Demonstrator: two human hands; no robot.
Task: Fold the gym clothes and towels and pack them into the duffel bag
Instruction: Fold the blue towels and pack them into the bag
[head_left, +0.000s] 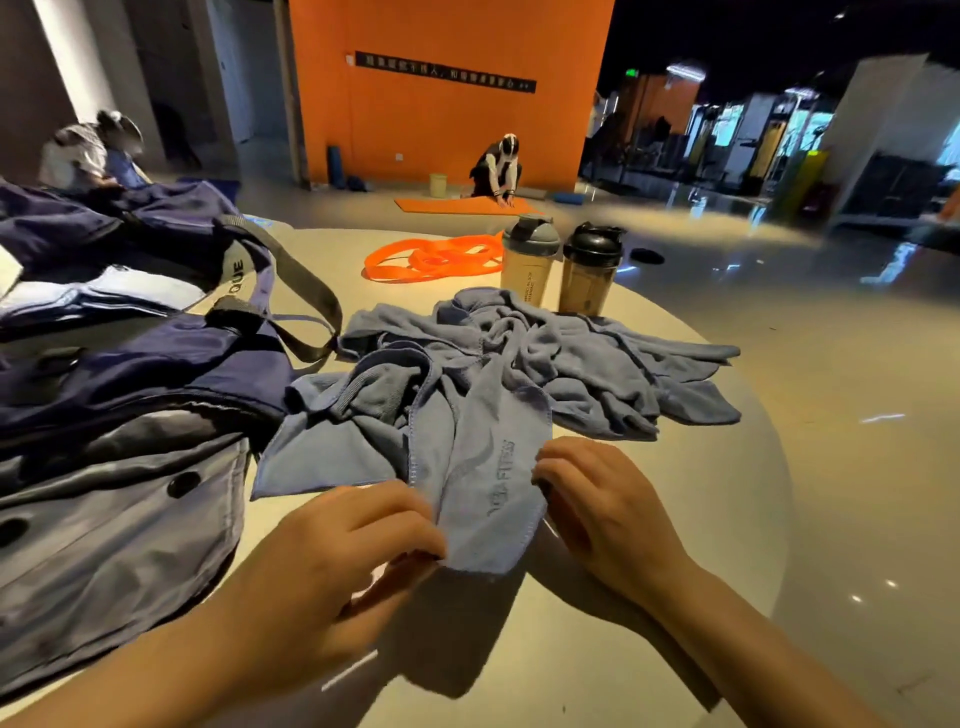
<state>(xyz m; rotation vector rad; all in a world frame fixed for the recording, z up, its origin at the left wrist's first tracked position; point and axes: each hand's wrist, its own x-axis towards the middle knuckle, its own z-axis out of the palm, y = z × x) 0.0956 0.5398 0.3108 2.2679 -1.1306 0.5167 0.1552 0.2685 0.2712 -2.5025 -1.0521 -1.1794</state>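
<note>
A crumpled pile of blue-grey towels lies in the middle of the round table. One strip with stitched lettering runs toward me. My left hand pinches the near left edge of that strip. My right hand has its fingers curled at the strip's right edge, touching it. The navy and grey duffel bag sits open on the left of the table, with folded light fabric showing inside. Its grey strap loops toward the towels.
Two shaker bottles stand just behind the towels. An orange resistance band lies at the table's far side. The table's curved edge is to the right. A person kneels on an orange mat far off.
</note>
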